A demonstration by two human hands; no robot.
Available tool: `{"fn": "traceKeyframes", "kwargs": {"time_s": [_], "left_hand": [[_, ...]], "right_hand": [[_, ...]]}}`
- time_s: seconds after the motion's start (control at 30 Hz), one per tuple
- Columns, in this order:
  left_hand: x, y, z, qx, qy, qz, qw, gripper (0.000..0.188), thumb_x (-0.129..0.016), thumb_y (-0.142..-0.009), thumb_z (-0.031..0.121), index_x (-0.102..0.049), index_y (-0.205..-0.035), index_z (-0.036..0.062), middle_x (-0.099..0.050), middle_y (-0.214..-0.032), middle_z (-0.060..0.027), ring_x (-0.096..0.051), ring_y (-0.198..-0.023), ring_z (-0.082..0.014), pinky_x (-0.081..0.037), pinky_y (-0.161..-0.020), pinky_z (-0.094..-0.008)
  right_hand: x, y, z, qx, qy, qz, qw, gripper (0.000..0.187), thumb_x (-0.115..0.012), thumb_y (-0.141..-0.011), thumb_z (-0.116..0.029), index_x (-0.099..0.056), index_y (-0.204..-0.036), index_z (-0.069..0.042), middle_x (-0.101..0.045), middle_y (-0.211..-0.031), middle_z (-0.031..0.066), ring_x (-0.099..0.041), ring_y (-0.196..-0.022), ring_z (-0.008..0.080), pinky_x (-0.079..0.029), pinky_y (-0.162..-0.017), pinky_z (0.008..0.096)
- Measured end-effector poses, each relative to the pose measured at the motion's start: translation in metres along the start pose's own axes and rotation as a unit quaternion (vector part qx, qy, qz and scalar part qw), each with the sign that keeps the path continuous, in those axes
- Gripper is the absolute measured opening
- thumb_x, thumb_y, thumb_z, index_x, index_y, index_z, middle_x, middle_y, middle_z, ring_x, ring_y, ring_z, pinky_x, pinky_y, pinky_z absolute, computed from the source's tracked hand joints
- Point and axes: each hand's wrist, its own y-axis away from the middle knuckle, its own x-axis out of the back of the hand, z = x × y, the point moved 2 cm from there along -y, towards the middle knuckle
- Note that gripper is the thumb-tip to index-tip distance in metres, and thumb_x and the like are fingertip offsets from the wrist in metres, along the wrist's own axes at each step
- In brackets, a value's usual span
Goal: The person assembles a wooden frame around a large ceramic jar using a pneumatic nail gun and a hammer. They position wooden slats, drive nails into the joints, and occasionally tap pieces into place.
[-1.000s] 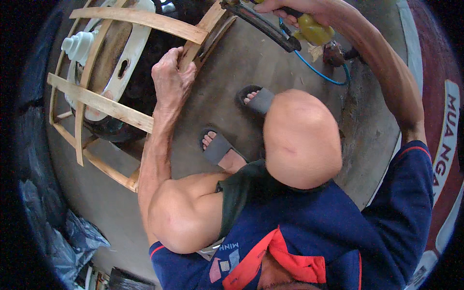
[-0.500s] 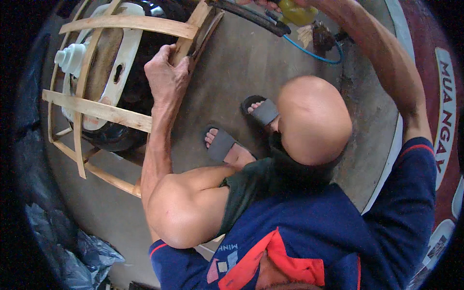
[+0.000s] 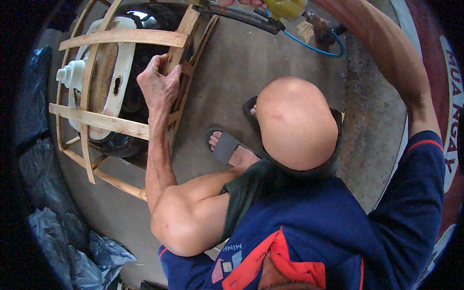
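A person crouches low beside a wooden slat crate (image 3: 123, 36), bare knees up; I see the crate lying on the grey floor (image 3: 212, 87), off to the person's left, its thin slats crossing one another with open gaps between. The left hand (image 3: 159, 87) is clamped on the crate's near upright slat, thumb on one side and fingers curled over the other; the right hand (image 3: 244, 2), mostly cut off by the edge of my view, has its fingers curled round a nail gun (image 3: 288, 7), a yellowish-green body with a long black magazine, held to the right of the crate; its far end comes close to the upright, though I can't tell whether it touches. A blue air hose (image 3: 309, 48) loops well to the right of the crate; a pale scrap (image 3: 305, 30) lies near that loop. Inside the crate sits a rounded, glossy black body (image 3: 137, 99) with a white panel (image 3: 126, 63) pierced by an oval slot; a stepped white piece (image 3: 72, 74) juts out at the crate's left side. Crumpled black plastic sheeting (image 3: 53, 179) runs along left of the crate; a grey sandal (image 3: 224, 147) stands to its right, on the person's foot.
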Motion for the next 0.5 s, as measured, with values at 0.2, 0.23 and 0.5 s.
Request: {"fn": "traceKeyframes", "kwargs": {"time_s": [0.2,0.23,0.5], "left_hand": [[0.000,0.001,-0.001,-0.005,0.005,0.000,1.000,0.038,-0.082,-0.082,0.014,-0.073,-0.115,-0.0022,-0.078,-0.098,-0.0135,-0.069,-0.082,-0.0119,-0.056,-0.078,-0.0290],[0.001,0.000,-0.001,-0.003,0.011,-0.002,1.000,0.038,-0.082,-0.082,0.015,-0.073,-0.115,-0.0023,-0.078,-0.098,-0.0135,-0.069,-0.082,-0.0117,-0.056,-0.078,-0.0289],[-0.005,-0.001,-0.006,-0.043,0.019,0.029,0.998,0.037,-0.079,-0.080,0.014,-0.073,-0.112,-0.0027,-0.078,-0.091,-0.0146,-0.067,-0.070,-0.0116,-0.056,-0.070,-0.0296]], "right_hand": [[-0.001,0.005,-0.001,0.004,-0.015,-0.017,1.000,0.020,-0.071,-0.084,-0.008,-0.065,-0.067,0.001,-0.059,-0.060,0.0035,-0.051,-0.050,0.0126,-0.037,-0.044,0.0342],[0.000,0.006,-0.001,0.008,-0.016,-0.020,1.000,0.020,-0.070,-0.085,-0.008,-0.065,-0.067,0.001,-0.059,-0.060,0.0035,-0.051,-0.050,0.0126,-0.036,-0.044,0.0342],[-0.010,0.020,-0.001,0.020,-0.005,0.000,1.000,0.021,-0.074,-0.084,-0.012,-0.065,-0.068,-0.001,-0.059,-0.061,0.0028,-0.051,-0.051,0.0113,-0.037,-0.044,0.0324]]}}
